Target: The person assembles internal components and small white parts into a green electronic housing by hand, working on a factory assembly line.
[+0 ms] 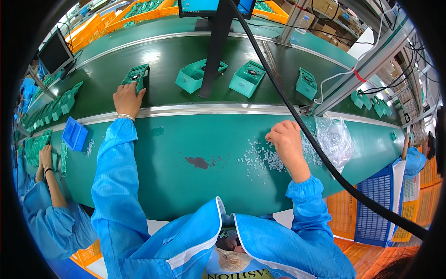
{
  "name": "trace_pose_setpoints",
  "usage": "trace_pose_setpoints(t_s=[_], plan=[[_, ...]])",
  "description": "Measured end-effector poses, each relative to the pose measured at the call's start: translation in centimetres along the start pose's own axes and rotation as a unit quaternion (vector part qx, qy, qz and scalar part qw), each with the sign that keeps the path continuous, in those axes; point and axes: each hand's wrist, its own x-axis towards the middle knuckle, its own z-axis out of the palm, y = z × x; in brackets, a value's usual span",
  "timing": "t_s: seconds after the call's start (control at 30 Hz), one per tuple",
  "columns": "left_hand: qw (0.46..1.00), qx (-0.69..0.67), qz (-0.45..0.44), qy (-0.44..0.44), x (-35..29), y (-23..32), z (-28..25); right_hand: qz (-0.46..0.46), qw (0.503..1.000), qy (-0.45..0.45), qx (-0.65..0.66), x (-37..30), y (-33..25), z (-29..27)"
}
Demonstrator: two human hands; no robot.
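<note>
My left hand [127,99] reaches over the metal rail and grips the near end of a green plastic housing [139,73] with a round black part in it, on the dark green belt. Its thumb lies along the housing's right side. Over the green worktop, my right hand [286,140] is curled with fingertips pinched together; whatever is between them is too small or hidden to make out. Below and beside it lie many small clear plastic pieces [267,158], scattered loosely. A clear plastic bag [335,142] lies crumpled just right of that hand.
More green housings [247,79] stand along the belt [162,88]. A blue tray [75,134] sits at the left of the worktop [186,135]. A black cable [297,114] crosses the view near my right hand. At far left, a co-worker's hands [45,158] touch green parts.
</note>
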Motion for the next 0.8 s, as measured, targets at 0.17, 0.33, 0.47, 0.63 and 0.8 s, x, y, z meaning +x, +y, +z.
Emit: trace_pose_setpoints(t_s=[0.17,0.33,0.47,0.63,0.8], plan=[[1.000,-0.016,0.005,0.006,0.3,0.2,0.1,-0.023,1.000,0.003,0.016,0.0,0.2,0.2],[0.996,-0.073,0.039,0.042,-0.1,-1.0,-0.7,-0.034,0.999,0.003,0.018,0.2,0.2,0.5],[0.980,-0.138,0.095,0.105,-4.1,-1.9,-4.7,0.000,0.998,0.039,0.059,0.5,-0.4,-0.4],[0.958,-0.212,0.177,0.075,-15.4,2.4,-14.8,0.043,0.969,-0.018,0.244,1.5,-6.3,-3.0],[0.950,-0.216,0.223,-0.007,-25.4,5.1,-21.3,-0.005,0.914,-0.104,0.392,4.5,-13.0,-1.6]])
